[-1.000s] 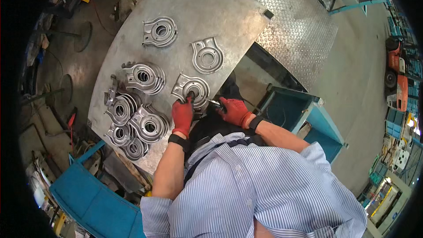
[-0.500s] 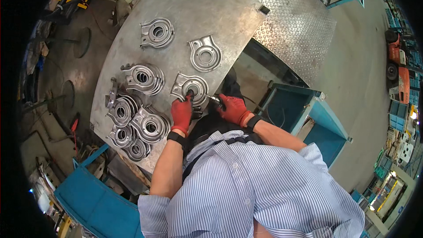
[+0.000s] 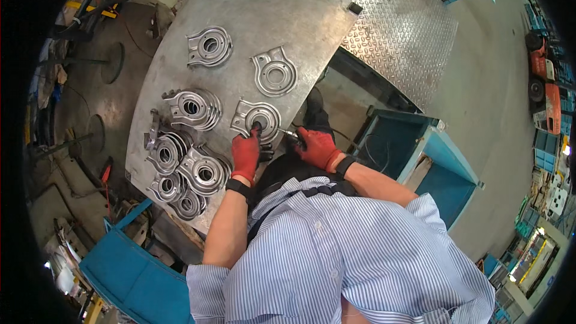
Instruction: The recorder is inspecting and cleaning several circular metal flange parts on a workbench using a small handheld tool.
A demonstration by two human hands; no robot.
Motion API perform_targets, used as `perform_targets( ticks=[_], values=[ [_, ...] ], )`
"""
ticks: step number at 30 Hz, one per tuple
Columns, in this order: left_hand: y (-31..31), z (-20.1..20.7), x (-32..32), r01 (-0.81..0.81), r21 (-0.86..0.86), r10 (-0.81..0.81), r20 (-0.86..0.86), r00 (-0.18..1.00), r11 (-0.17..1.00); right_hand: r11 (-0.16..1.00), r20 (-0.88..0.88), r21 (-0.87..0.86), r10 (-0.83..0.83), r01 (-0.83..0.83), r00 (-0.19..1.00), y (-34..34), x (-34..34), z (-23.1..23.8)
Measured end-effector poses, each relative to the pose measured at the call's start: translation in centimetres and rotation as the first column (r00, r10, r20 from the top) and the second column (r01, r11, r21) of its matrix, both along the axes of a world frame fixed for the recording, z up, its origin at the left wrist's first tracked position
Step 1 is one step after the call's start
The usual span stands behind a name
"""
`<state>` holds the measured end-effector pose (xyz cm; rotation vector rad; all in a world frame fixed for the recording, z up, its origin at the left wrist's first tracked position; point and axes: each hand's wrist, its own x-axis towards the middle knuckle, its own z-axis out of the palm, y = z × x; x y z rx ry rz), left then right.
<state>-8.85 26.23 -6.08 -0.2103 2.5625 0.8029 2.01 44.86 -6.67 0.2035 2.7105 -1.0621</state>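
Observation:
At the near edge of the metal table (image 3: 240, 3) lies a stamped steel bracket (image 3: 262, 110) with a round raised ring. My left hand (image 3: 245, 155), in a red glove with dark fingertips, grips its near side, with a finger at the centre opening. Wrapped round a slim, dark hand tool is my right hand (image 3: 319, 149), gloved the same way. The thin metal tip of the tool (image 3: 289, 134) points at the bracket's right rim; whether it touches I cannot tell. Another single bracket (image 3: 276, 75) rests farther off.
Stacked brackets (image 3: 195, 108) and a larger cluster (image 3: 204, 172) cover the table's left side; a small stack (image 3: 210, 45) sits farther back. A blue metal bin (image 3: 444, 168) stands at right, a blue panel (image 3: 135, 276) at lower left. Beyond the table is a diamond-plate surface (image 3: 402, 30).
The view has shifted slightly, so the table and brackets appear a little farther left. Both hands keep nearly the same place and grip. A blue-clad leg at the top appears slightly farther left.

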Motion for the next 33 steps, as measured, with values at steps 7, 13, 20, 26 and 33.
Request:
perform_targets(
  ticks=[7,13,20,26,33],
  values=[
    [-0.3,-0.5,0.0,0.001,-0.025,-0.001,-0.006,1.0,1.0,1.0,0.022,-0.011,0.022,-0.022,1.0,0.0,0.0,0.3],
    [-1.1,-2.5,0.0,-0.008,-0.041,0.009,0.008,1.0,0.999,1.0,0.011,-0.003,0.025,-0.025,1.0,0.0,-0.1,0.5],
    [-0.7,-1.6,0.2,0.032,-0.089,-0.035,-0.033,0.999,0.996,1.0,-0.033,0.01,0.017,-0.016,0.999,0.0,0.0,0.8],
    [-0.7,-1.1,0.4,-0.007,-0.012,0.007,-0.008,1.0,1.0,0.999,0.028,-0.045,0.021,-0.02,0.999,0.1,-0.4,1.4],
    [0.0,0.9,0.0,-0.054,-0.026,0.055,0.025,0.998,0.998,1.0,-0.011,-0.003,0.028,-0.028,1.0,0.2,-0.6,0.6]
  ],
)
